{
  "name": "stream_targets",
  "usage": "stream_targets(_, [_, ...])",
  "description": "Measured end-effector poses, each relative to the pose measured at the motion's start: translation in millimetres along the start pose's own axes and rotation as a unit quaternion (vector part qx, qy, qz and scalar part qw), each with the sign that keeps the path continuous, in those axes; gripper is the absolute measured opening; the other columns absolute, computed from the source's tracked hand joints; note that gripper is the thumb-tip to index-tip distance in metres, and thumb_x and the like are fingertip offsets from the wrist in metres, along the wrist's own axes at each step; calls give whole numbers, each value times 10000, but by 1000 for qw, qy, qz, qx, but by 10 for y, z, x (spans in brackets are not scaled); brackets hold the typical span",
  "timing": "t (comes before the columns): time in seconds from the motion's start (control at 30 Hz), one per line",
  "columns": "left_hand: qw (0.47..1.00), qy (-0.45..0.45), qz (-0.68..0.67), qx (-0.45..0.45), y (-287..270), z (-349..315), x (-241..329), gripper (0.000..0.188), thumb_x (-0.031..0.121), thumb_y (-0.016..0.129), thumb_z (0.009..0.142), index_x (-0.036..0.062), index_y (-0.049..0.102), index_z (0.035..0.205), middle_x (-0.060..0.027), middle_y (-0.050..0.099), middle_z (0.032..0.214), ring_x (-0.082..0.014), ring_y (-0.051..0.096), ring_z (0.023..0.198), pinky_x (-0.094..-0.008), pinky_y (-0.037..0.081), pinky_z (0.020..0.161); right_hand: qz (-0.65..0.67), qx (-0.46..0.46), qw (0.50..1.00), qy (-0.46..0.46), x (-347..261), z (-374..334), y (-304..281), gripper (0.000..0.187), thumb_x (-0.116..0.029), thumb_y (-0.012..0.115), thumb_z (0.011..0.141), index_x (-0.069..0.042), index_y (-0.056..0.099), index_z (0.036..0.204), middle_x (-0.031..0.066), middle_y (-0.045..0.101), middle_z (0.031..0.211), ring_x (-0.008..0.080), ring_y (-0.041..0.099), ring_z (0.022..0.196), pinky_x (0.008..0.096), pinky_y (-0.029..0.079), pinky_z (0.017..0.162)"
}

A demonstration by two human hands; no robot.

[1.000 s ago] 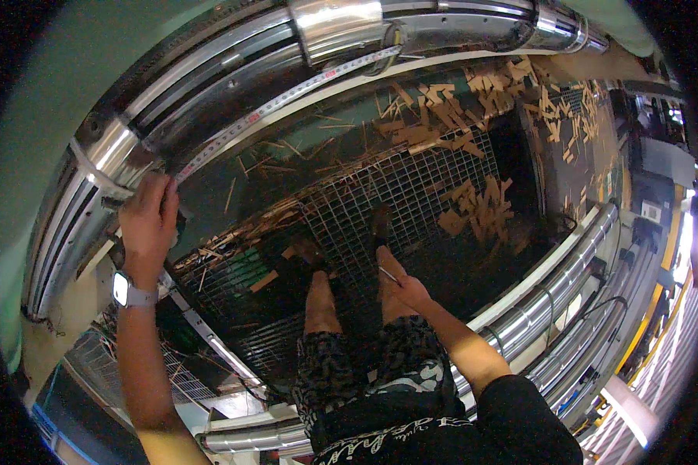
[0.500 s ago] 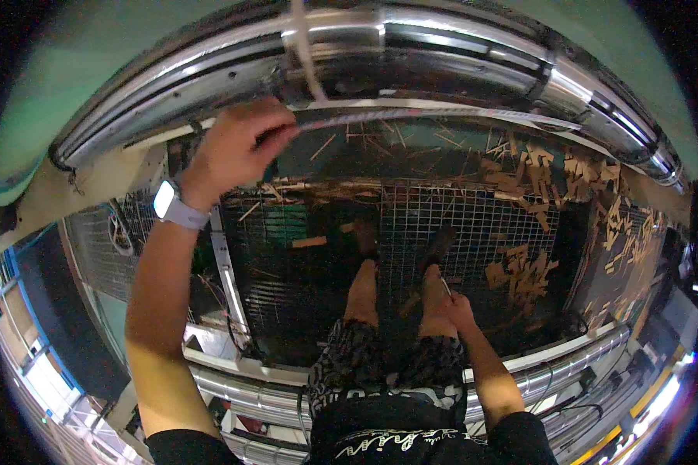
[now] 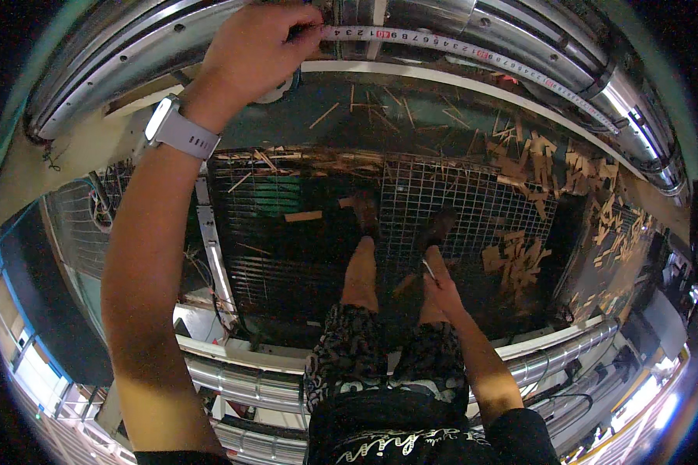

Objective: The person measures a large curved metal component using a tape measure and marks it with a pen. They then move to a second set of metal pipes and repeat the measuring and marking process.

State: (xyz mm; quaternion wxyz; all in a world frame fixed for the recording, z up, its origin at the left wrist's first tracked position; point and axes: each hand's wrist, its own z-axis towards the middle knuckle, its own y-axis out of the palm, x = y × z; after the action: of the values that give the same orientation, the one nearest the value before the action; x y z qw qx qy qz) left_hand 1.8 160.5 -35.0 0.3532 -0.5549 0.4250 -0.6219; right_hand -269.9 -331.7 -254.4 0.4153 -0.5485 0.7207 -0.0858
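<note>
Head view: the biggest thing before me is the polished metal cylinder (image 3: 434, 14) curving across the top, a shiny bar with dark grooves and small bolt holes. Below it, beneath my shoes, spreads a metal grating (image 3: 481, 198) of thin bars crossing in squares. Nearer my body run smooth, silvery lower rollers (image 3: 248, 376).

My black T-shirt (image 3: 411, 415) carries looped white lettering, large and slanting, and my dark shorts (image 3: 349, 349) have a mottled grey pattern. Flat, splintery wood scraps (image 3: 514, 260) lie heaped on the grating, with more strewn to the right and along the far side.

The tape measure (image 3: 473, 51) has its long white blade stretched along the front of the cylinder, from my left fingers at the top middle to the upper right. It bows gently and is printed with black marks and numerals, a few of them in red; the nearer ones are crisp, the far ones too small to read. I can't tell whether it touches the metal.

My left hand (image 3: 260, 50) pinches the near part of the blade between thumb and fingers. Low by my leg, my right hand (image 3: 442, 291) is closed round something slimmer. My watch (image 3: 163, 120) has a smooth grey strap and a glaring, unreadable face. Smallest is that thin stick (image 3: 428, 269), pale and straight, poking out past my right fingers.
</note>
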Motion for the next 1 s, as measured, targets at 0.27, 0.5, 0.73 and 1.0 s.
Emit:
stream_targets(0.27, [996, 63, 15, 63, 81, 17, -133, 231, 268, 541, 806, 48, 588, 858, -132, 574, 758, -310, 562, 724, -376, 445, 660, 24, -27, 999, 17, -6, -46, 117, 316, -197, 478, 893, -41, 455, 1167, 75, 466, 842, 141, 437, 632, 328, 379, 549])
stream_targets(0.5, [998, 41, 1, 36, 16, 14, -73, 225, 251, 558, 804, 42, 594, 881, -128, 585, 798, -291, 569, 765, -351, 448, 686, -1, -52, 995, 88, -176, 28, 33, 444, -426, 405, 854, -105, 452, 1157, 141, 488, 1134, 320, 495, 1032, 479, 374, 849])
stream_targets(0.73, [1000, -1, -23, -12, -125, 29, 146, 156, 155, 557, 801, 7, 574, 755, -119, 542, 626, -206, 521, 540, -331, 423, 523, 6, -79, 992, 96, -402, 95, -76, 379, -431, 442, 848, -103, 582, 976, 154, 516, 1056, 305, 438, 1041, 471, 354, 853])
stream_targets(1.0, [993, 69, -24, 91, 77, -96, -78, 155, 135, 560, 816, 22, 586, 920, -125, 599, 841, -220, 573, 701, -297, 444, 637, 64, -52, 991, 105, -719, 134, -229, 284, -321, 451, 888, -49, 511, 827, 102, 495, 622, 262, 493, 554, 377, 386, 520])
